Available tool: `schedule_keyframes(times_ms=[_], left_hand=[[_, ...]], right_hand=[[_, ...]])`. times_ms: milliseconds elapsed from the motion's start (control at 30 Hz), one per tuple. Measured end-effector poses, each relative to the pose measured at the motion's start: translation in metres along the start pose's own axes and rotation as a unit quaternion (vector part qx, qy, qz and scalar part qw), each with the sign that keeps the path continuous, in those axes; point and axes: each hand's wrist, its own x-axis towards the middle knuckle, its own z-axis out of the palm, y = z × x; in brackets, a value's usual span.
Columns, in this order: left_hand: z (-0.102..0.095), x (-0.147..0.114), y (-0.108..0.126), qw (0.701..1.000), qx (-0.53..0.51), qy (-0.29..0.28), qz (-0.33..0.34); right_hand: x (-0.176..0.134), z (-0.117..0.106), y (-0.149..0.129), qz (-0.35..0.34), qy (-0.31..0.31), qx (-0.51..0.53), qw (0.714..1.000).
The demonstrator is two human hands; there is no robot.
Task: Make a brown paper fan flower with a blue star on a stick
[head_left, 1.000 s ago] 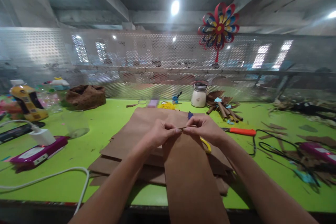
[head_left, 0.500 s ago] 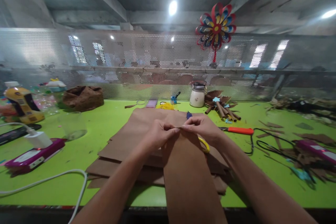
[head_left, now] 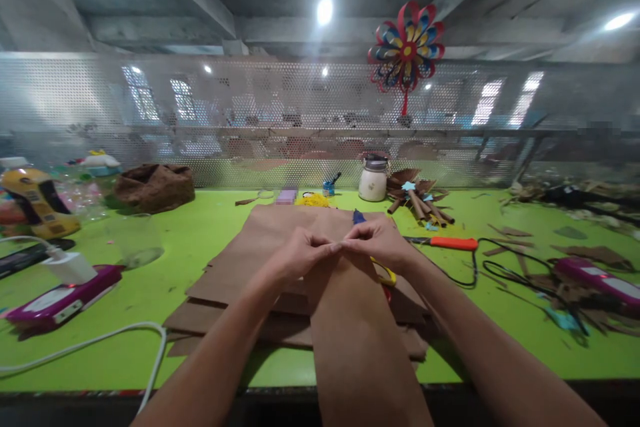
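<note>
A long strip of brown paper runs from my fingertips down toward the bottom edge of the view. Its far end is pinched between the fingers of my left hand and my right hand, whose tips meet at the middle. Both hands are closed on that end. Beneath them lies a stack of larger brown paper sheets with uneven edges. A yellow handle loop, with a bit of red under it, shows beside the strip, partly covered by my right wrist. Something dark blue sticks out behind my right hand.
An orange-handled tool with a black cord lies at right, near paper scraps and a purple power strip. Brown paper flowers and a white jar stand behind. At left are a clear cup and another power strip.
Both hands keep their pinch on the strip's far end, with fingertips drawn slightly closer together. The whole view has shifted a little, and a bit of red now shows under the yellow loop.
</note>
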Motion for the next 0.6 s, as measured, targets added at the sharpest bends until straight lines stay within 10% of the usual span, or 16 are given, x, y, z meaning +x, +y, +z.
schedule_keyframes(times_ms=[600], left_hand=[[0.006,0.009,-0.012,0.996,0.040,0.044,0.059]], right_hand=[[0.000,-0.014,-0.001,0.038,-0.039,0.077,0.996]])
